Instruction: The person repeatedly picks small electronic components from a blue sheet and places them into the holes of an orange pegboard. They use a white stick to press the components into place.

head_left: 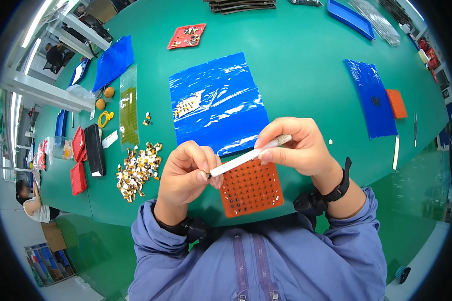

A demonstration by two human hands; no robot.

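Observation:
My right hand grips a white pen-like stick between thumb and fingers. The stick slants down to the left, across the front of my body. At its lower end my left hand pinches a small black piece, which touches or nearly touches the stick's tip; its exact kind is too small to tell. Just below both hands lies an orange tray with rows of small dark pieces in its holes. Beyond it is a shiny blue sheet with a cluster of small white and yellow parts.
Left of my hands is a pile of small white-brown parts, then a black case and red trays. A red tray of parts lies farther off. At right sit another blue sheet, an orange block and tweezers.

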